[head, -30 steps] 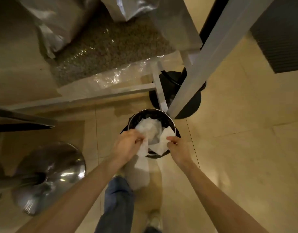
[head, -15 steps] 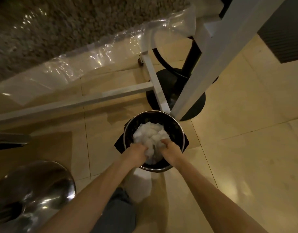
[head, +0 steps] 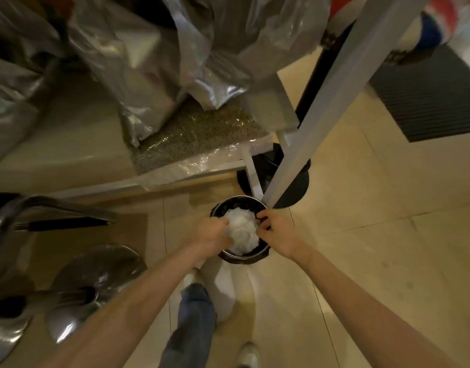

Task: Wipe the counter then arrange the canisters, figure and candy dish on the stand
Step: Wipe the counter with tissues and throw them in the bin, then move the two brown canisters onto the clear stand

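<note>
Hands meet over the bin (head: 240, 257) on the floor; left hand (head: 211, 235) and right hand (head: 277, 233) have fingers pinched on the white wipe (head: 241, 229); press it below the rim, then let go; canisters, figure and dish not visible.

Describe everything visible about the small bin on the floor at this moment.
The bin is a small round container with a shiny metal rim and a dark interior, possibly a dark liner. It stands upright on the tan tiled floor, right beside the foot of a white slanted post. It is stuffed with crumpled white paper mounded at rim level. The left hand and right hand press on the paper from either side, covering parts of the rim.
</note>
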### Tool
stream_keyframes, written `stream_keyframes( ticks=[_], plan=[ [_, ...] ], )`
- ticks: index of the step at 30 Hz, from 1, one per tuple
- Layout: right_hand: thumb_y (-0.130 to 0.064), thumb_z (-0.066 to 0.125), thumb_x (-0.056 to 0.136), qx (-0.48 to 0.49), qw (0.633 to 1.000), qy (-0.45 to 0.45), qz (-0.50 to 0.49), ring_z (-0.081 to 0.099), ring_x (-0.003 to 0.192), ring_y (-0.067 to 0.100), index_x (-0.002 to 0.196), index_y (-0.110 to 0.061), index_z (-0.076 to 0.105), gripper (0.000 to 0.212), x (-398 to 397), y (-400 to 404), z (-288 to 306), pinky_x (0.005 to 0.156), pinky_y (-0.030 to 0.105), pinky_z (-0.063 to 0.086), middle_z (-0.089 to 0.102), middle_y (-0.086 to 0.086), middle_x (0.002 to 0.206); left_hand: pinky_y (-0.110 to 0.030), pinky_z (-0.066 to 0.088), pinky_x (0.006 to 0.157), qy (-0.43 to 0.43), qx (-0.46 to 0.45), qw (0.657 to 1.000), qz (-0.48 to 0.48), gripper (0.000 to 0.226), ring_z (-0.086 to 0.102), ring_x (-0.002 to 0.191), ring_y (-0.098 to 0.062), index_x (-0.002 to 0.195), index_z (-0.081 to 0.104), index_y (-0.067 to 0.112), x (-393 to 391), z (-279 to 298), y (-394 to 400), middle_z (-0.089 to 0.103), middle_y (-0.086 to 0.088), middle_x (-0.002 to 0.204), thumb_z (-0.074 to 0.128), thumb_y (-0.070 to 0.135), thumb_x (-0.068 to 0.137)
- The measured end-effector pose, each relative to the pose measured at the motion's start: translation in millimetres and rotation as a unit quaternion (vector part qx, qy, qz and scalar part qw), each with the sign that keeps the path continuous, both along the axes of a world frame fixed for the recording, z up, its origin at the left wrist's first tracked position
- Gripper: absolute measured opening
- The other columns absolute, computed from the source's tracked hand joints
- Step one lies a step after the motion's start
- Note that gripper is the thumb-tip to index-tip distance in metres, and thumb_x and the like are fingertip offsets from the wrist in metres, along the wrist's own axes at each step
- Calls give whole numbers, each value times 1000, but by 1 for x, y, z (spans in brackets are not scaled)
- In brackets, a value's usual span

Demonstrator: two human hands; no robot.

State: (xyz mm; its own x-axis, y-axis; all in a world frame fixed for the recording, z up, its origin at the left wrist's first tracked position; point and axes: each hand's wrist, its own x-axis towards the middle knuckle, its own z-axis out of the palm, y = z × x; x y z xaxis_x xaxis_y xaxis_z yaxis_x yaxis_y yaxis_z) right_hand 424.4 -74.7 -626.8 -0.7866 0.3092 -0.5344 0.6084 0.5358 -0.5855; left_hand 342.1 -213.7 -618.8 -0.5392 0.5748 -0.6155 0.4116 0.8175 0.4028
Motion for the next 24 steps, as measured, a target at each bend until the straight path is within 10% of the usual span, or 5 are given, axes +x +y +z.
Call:
stream_keyframes(
  ticks=[15,24],
  plan=[
    [-18,54,86,76,973,89,200,57,77,12,93,-15,61,11,-8,1,342,66,20,45,63,1,86,-40,51,90,213,24,976,-37,44,59,106,-25,121,55,15,-23,374,-43,63,-8,119,55,40,84],
    [-20,54,84,163,924,142,314,62,91,27,98,-6,66,24,-57,-31,483,77,36,48,68,10,96,-31,45,90,289,65,954,45,45,58,108,-21,124,54,16,-50,528,-93,63,-6,121,55,39,86]
  ],
)
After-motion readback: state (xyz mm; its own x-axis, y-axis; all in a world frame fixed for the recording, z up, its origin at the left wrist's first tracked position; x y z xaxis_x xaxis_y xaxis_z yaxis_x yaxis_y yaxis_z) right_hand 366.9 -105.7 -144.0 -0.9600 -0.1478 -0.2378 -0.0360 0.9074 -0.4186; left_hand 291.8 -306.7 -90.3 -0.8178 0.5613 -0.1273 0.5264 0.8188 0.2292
